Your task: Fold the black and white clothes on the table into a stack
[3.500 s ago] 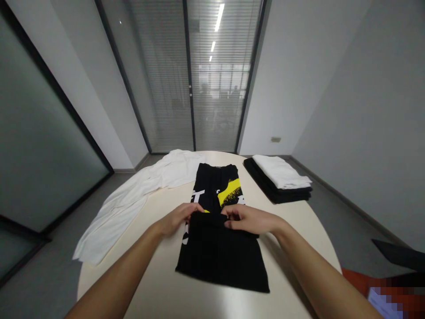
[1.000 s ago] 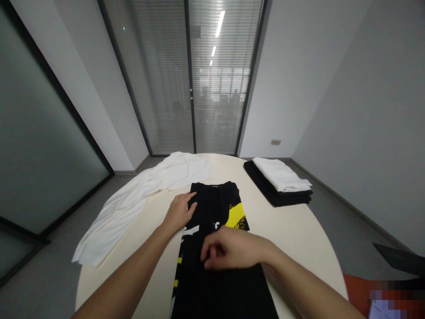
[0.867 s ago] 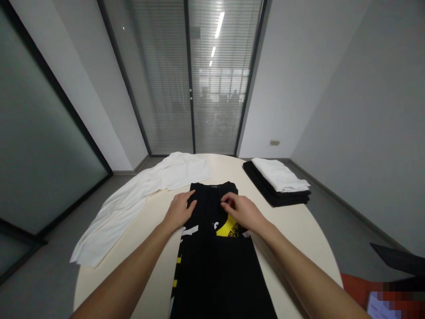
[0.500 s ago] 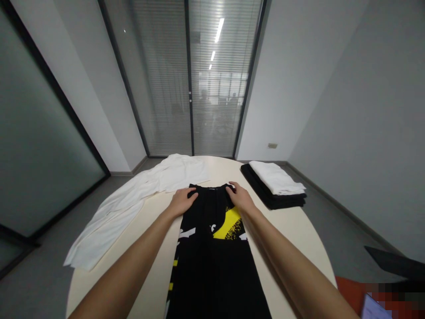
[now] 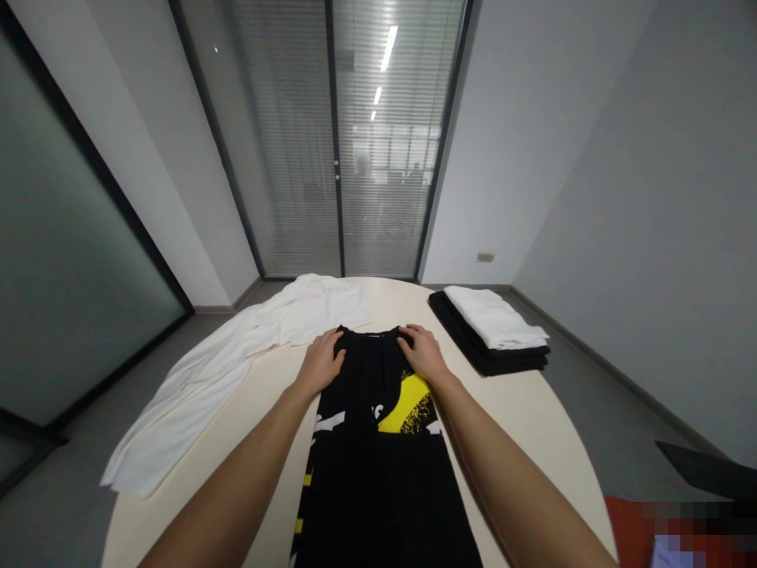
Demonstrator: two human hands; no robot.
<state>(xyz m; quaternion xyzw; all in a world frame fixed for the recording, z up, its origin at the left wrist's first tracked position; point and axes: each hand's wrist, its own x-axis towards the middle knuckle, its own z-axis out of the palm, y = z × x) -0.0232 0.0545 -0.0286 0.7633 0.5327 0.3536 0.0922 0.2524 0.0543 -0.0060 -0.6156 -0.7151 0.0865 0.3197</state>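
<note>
A pair of black pants [image 5: 384, 473] with yellow and white print lies lengthwise in front of me, waistband at the far end. At the waistband's left corner, my left hand [image 5: 321, 363] grips the cloth, thumb on top. My right hand [image 5: 423, 353] has hold of the right corner in the same way. Some fingertips are hidden at the fabric edges. The lower end of the pants runs out of view at the bottom.
A white garment [image 5: 236, 359] is spread along the table's left side, partly over the edge. At the right stands a folded stack: white cloth [image 5: 494, 315] on black cloth [image 5: 485, 363]. The round, cream table [image 5: 532, 442] faces a glass partition with blinds [image 5: 296, 173].
The waistband corners have come slightly closer together in my hands. My right hand has shifted a little to the left, and the view has moved slightly.
</note>
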